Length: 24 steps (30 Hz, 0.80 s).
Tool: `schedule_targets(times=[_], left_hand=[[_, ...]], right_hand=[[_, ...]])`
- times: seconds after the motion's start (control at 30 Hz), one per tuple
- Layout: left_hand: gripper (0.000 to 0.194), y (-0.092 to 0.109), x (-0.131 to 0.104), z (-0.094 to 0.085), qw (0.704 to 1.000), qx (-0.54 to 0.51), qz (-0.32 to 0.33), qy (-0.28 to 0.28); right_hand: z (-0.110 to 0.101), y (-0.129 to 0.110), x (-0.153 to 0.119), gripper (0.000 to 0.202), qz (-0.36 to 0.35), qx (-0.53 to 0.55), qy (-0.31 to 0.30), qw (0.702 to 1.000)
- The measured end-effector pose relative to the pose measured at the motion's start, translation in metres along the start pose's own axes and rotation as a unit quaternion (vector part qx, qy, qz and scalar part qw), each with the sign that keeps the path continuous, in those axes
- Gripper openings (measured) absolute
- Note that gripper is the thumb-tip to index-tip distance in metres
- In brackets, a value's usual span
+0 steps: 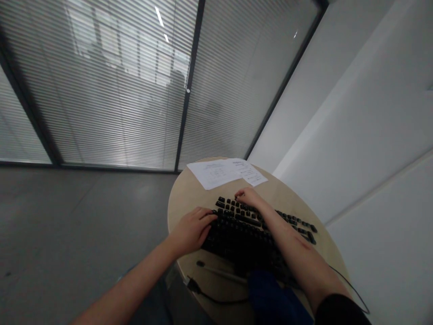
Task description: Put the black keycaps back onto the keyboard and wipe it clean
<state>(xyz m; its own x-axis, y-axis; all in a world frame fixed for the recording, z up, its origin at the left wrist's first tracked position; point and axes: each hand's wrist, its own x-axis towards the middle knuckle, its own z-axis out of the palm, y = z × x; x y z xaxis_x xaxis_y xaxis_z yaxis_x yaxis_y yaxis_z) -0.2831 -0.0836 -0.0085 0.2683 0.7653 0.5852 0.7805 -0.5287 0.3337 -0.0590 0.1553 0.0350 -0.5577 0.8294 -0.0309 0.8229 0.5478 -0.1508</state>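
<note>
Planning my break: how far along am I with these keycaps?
Many keycaps look laid out in rows beyond the keyboard. Your right hand is at the far row, your left hand at the keyboard. What's left is unclear; the keyboard is too dark.

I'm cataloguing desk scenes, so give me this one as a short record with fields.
Surface: round wooden table
Left hand: fingers at the keyboard's far left corner
Right hand: fingers at the far row of loose keycaps; grip unclear
Keyboard: dark, near side of the keycaps
Papers: printed, beyond the keycaps
Cable: plug near table's left edge
</note>
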Motion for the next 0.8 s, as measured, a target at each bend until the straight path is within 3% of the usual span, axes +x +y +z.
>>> schedule_targets(times=[0.2,0.4,0.6,0.8], left_hand=[[0.040,0.000,-0.001,-0.001,1.000,-0.012,-0.007,-0.003],[0.039,-0.001,0.000,0.000,1.000,0.008,-0.017,-0.021],[0.039,0.003,0.002,-0.002,0.999,0.014,-0.026,-0.018],[0.038,0.003,0.002,-0.003,0.999,0.021,-0.030,-0.016]], right_hand=[[-0.002,-0.010,-0.009,0.020,-0.014,-0.004,0.033,0.999],[-0.017,-0.006,-0.026,0.032,-0.011,-0.016,0.085,0.996],[-0.012,0.005,-0.018,0.029,0.027,-0.017,0.063,0.998],[-0.004,-0.006,-0.004,0.022,0.033,-0.002,0.038,0.999]])
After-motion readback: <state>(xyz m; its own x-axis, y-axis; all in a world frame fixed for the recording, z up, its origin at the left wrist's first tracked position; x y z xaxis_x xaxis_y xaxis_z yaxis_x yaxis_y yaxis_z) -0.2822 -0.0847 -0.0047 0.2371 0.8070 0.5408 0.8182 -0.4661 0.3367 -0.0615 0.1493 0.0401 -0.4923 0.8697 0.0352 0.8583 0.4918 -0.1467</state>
